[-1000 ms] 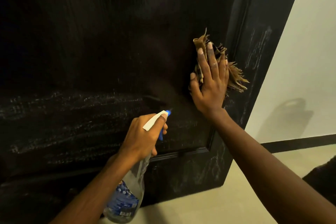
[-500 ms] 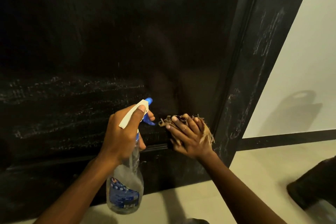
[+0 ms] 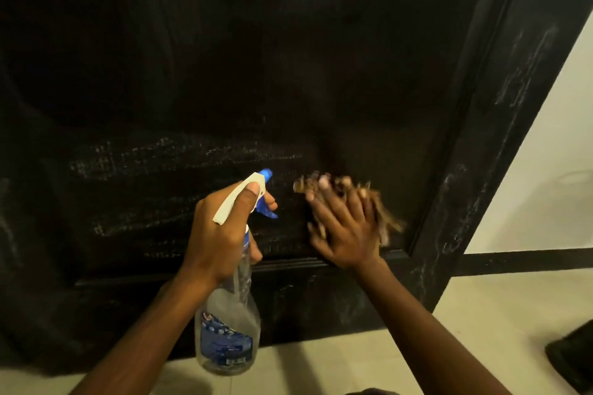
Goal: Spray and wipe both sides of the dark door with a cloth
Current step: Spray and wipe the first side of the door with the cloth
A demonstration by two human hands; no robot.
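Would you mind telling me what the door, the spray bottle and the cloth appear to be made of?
The door looks like wood painted glossy black: fine vertical grain lines and a moulded panel edge show. The spray bottle seems to be clear plastic, see-through, with a white and blue plastic trigger head. The cloth looks like a worn woven fabric, tan with frayed, stringy edges; motion blur leaves the weave unclear.
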